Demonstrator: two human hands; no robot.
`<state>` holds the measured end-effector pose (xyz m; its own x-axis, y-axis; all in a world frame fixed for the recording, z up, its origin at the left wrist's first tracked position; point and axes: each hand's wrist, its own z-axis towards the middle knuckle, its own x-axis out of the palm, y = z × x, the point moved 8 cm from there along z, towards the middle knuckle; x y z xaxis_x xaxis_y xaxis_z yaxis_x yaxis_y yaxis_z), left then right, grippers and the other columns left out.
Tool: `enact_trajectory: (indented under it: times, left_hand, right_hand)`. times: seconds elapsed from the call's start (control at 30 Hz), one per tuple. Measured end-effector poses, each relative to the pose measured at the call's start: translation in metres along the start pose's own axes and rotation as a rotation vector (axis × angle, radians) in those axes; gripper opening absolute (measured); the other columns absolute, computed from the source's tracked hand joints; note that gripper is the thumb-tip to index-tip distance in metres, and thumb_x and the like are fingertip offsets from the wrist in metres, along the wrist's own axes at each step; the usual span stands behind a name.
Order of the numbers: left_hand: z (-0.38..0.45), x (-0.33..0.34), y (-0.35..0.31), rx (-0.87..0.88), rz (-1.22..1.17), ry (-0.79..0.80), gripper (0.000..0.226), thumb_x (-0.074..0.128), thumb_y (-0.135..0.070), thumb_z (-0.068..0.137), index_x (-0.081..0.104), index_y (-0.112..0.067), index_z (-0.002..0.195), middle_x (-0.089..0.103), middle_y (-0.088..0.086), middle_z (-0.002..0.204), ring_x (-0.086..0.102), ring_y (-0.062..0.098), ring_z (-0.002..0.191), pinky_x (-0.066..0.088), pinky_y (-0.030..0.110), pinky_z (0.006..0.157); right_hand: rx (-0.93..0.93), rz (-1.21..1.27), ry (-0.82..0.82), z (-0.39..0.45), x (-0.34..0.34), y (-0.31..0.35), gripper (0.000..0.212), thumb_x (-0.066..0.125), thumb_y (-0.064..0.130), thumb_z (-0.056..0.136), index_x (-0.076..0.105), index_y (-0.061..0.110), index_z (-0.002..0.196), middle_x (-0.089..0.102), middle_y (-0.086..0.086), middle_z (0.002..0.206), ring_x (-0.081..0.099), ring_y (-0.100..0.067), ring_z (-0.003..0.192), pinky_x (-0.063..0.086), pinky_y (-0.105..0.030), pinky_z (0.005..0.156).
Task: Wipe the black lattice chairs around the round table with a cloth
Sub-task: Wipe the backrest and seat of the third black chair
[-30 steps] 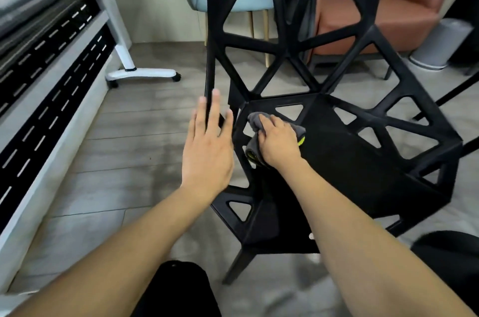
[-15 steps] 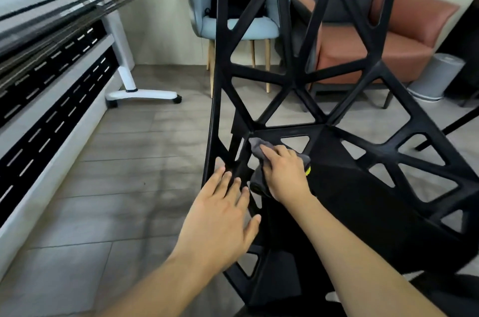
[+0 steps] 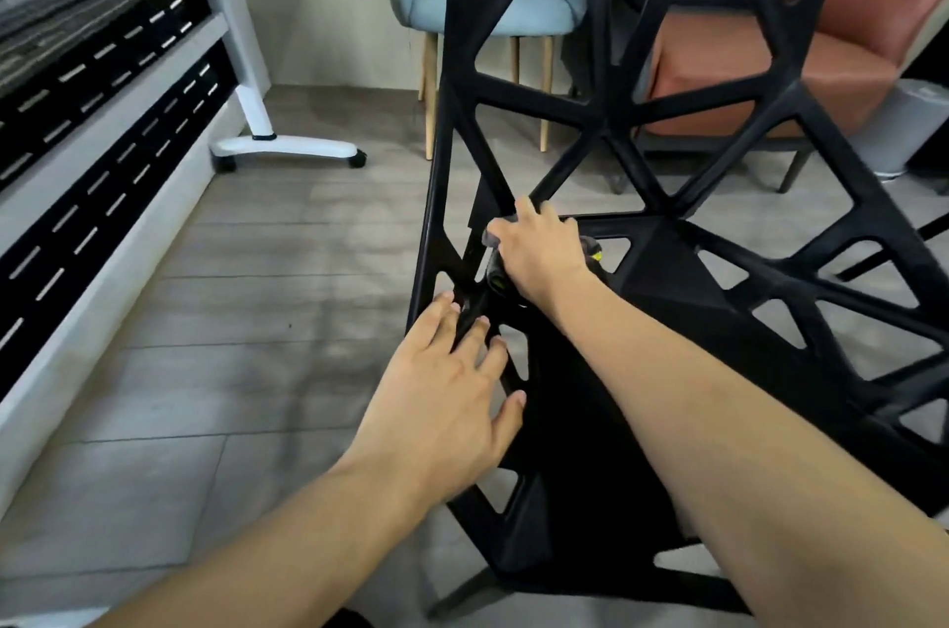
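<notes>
Hands work at the near left corner of a black lattice chair [image 3: 662, 124], which fills the middle and right of the view on a grey tiled floor [image 3: 257, 319]. The right hand [image 3: 539, 255] presses a grey cloth [image 3: 494, 237] against the bars where seat meets back, fingers curled over it. The left hand [image 3: 441, 401] lies lower on the seat's edge, fingers spread and nearly straight, gripping nothing. Behind stand a pale blue chair [image 3: 493, 11], a brown sofa [image 3: 821, 62] and a white table leg [image 3: 257, 114].

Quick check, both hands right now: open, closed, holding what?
Left hand: open, straight fingers resting on the black lattice chair.
Right hand: holds the grey cloth against the chair.
</notes>
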<state>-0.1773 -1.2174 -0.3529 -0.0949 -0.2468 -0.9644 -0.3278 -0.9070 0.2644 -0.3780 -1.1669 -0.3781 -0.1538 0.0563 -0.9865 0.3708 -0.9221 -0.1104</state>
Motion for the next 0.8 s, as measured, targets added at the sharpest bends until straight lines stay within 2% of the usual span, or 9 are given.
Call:
enact_trajectory:
  times: [0.13, 0.2, 0.3, 0.37, 0.43, 0.47, 0.6, 0.7, 0.8]
  left_hand:
    - [-0.001, -0.004, 0.002, -0.031, -0.002, -0.028, 0.073, 0.009, -0.055, 0.103, 0.034, -0.013, 0.157, 0.033, 0.014, 0.162, 0.019, 0.038, 0.153, -0.001, 0.050, 0.125]
    - [-0.001, -0.001, 0.001, -0.021, -0.001, -0.022, 0.072, 0.011, -0.055, 0.103, 0.039, -0.014, 0.155, 0.038, 0.013, 0.160, 0.024, 0.037, 0.152, 0.003, 0.050, 0.125]
    - [0.001, -0.001, 0.002, -0.031, -0.018, -0.036, 0.071, 0.013, -0.055, 0.103, 0.046, -0.014, 0.151, 0.045, 0.011, 0.155, 0.032, 0.036, 0.149, 0.008, 0.049, 0.125]
    - [0.001, -0.001, 0.002, -0.037, -0.045, -0.025, 0.072, 0.014, -0.055, 0.102, 0.048, -0.014, 0.149, 0.048, 0.011, 0.154, 0.034, 0.035, 0.148, 0.010, 0.049, 0.125]
    - [0.000, 0.000, 0.003, -0.037, -0.057, -0.028, 0.072, 0.013, -0.056, 0.102, 0.048, -0.014, 0.149, 0.048, 0.011, 0.154, 0.033, 0.034, 0.149, 0.011, 0.050, 0.125]
    - [0.000, 0.000, 0.003, -0.037, -0.055, -0.034, 0.072, 0.013, -0.056, 0.102, 0.049, -0.014, 0.149, 0.048, 0.011, 0.153, 0.033, 0.033, 0.148, 0.011, 0.050, 0.125]
    - [0.002, 0.002, 0.002, -0.048, -0.064, -0.049, 0.070, 0.021, -0.055, 0.101, 0.061, -0.011, 0.139, 0.059, 0.013, 0.143, 0.044, 0.034, 0.142, 0.020, 0.050, 0.123]
    - [0.002, 0.002, 0.003, -0.054, -0.072, -0.055, 0.069, 0.024, -0.055, 0.101, 0.062, -0.010, 0.137, 0.061, 0.013, 0.140, 0.045, 0.034, 0.141, 0.022, 0.049, 0.122]
    - [0.001, 0.001, 0.002, -0.051, -0.059, -0.061, 0.069, 0.024, -0.054, 0.101, 0.062, -0.009, 0.138, 0.060, 0.014, 0.141, 0.044, 0.035, 0.141, 0.021, 0.049, 0.122]
  right_hand:
    - [0.135, -0.002, -0.088, -0.028, 0.010, -0.021, 0.025, 0.047, 0.021, 0.100, 0.054, 0.018, 0.124, 0.046, -0.011, 0.125, 0.047, -0.036, 0.115, 0.044, -0.052, 0.085]
    - [0.295, -0.019, -0.096, -0.042, 0.018, -0.069, 0.027, 0.047, 0.021, 0.099, 0.058, 0.016, 0.123, 0.049, -0.012, 0.124, 0.048, -0.037, 0.114, 0.043, -0.050, 0.086]
    - [0.346, -0.043, -0.097, -0.064, 0.029, -0.135, 0.033, 0.052, 0.021, 0.096, 0.059, 0.020, 0.129, 0.048, -0.013, 0.125, 0.046, -0.039, 0.115, 0.040, -0.053, 0.094]
    - [0.423, 0.039, -0.132, -0.067, 0.030, -0.150, 0.035, 0.050, 0.021, 0.097, 0.058, 0.023, 0.131, 0.048, -0.013, 0.125, 0.044, -0.039, 0.115, 0.039, -0.054, 0.095]
    - [0.567, 0.194, -0.255, -0.063, 0.021, -0.144, 0.035, 0.048, 0.022, 0.097, 0.058, 0.024, 0.130, 0.048, -0.015, 0.126, 0.044, -0.040, 0.115, 0.035, -0.053, 0.097]
    - [0.582, 0.277, -0.300, -0.057, 0.017, -0.133, 0.035, 0.048, 0.022, 0.097, 0.058, 0.025, 0.130, 0.049, -0.015, 0.127, 0.045, -0.040, 0.115, 0.034, -0.052, 0.096]
    - [0.301, 0.348, -0.251, -0.024, 0.020, -0.059, 0.032, 0.050, 0.023, 0.096, 0.063, 0.022, 0.125, 0.054, -0.012, 0.125, 0.049, -0.039, 0.114, 0.039, -0.050, 0.091]
    - [0.210, 0.343, -0.243, -0.023, 0.018, -0.036, 0.032, 0.048, 0.022, 0.094, 0.065, 0.020, 0.121, 0.055, -0.010, 0.124, 0.049, -0.037, 0.111, 0.038, -0.050, 0.091]
    - [0.037, 0.341, -0.238, -0.037, 0.016, -0.021, 0.035, 0.048, 0.022, 0.091, 0.063, 0.022, 0.123, 0.053, -0.009, 0.123, 0.049, -0.035, 0.108, 0.038, -0.049, 0.087]
